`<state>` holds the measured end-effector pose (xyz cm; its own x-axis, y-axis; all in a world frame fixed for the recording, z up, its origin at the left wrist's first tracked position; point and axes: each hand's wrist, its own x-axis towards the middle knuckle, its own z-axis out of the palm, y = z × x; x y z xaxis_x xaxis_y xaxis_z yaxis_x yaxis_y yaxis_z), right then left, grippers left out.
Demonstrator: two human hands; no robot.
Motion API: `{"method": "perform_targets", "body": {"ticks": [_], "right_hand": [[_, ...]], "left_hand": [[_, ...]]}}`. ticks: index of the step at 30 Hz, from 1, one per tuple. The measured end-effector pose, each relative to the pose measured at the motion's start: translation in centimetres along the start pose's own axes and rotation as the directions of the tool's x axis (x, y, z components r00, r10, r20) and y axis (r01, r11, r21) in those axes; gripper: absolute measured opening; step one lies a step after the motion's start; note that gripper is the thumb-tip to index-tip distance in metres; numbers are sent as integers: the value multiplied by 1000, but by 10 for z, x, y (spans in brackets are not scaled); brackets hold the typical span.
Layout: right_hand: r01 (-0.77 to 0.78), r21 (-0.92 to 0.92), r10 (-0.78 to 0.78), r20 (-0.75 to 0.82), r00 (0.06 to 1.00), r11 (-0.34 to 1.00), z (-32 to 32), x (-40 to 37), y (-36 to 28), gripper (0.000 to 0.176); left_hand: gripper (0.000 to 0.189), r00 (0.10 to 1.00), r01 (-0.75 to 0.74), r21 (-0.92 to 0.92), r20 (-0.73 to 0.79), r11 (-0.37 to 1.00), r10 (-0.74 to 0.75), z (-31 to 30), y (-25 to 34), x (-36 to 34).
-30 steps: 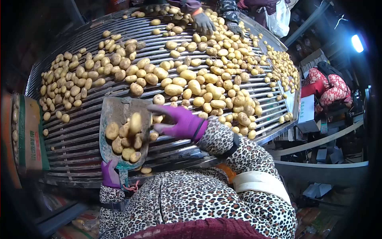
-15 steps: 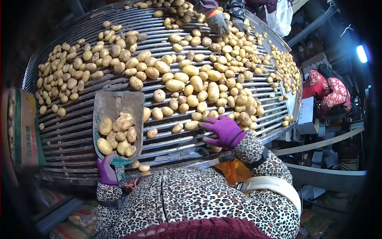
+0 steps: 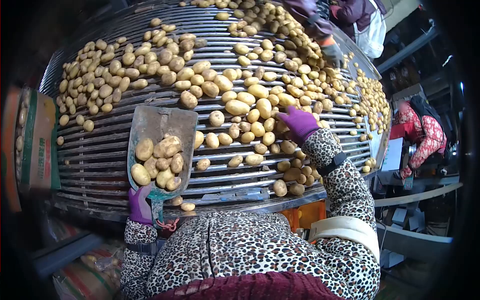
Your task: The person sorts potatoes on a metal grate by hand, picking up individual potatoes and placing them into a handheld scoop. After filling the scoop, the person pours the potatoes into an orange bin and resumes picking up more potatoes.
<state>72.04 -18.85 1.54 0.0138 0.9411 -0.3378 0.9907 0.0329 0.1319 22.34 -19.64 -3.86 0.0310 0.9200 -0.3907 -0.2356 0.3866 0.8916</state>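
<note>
My left hand (image 3: 140, 205), in a purple glove, is closed at the handle end of a scoop (image 3: 165, 120). Several potatoes (image 3: 168, 146) lie in the scoop, which rests on the slatted metal table (image 3: 220, 172). My right hand (image 3: 300, 123), gloved in purple too, reaches over the loose potatoes (image 3: 264, 107) at the middle right. Its fingertips touch or hover just above them; the fingers are partly spread, and nothing shows in them.
A co-worker's gloved hand (image 3: 331, 52) is among potatoes at the far side. Another person (image 3: 425, 132) in red bends at the right. A printed carton (image 3: 42, 142) stands at the left edge, and a curved rail (image 3: 420, 195) runs along the right.
My right hand has moved up and away from my body, deeper into the potatoes. The co-worker's hand has shifted right. The view has shifted slightly, and the scoop remains in my left hand.
</note>
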Motion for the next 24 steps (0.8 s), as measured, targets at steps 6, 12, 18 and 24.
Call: {"method": "perform_targets", "body": {"ticks": [6,12,18,24], "right_hand": [[-108,5,108,-11,994,994,12,16,-1,50],[-37,434,72,-64,995,900,-5,1,-9,58],[379,863,-11,-399,917,333,-8,-41,-51,60],[231,963,-63,-241,968,-138,-16,-64,-86,66]], "left_hand": [[37,1000,17,1,-13,1000,-17,-2,-1,-1],[37,1000,17,28,-5,999,-17,0,2,0],[38,999,31,59,9,998,-31,8,8,-2],[37,1000,-4,103,16,995,2,-15,-11,11]]}}
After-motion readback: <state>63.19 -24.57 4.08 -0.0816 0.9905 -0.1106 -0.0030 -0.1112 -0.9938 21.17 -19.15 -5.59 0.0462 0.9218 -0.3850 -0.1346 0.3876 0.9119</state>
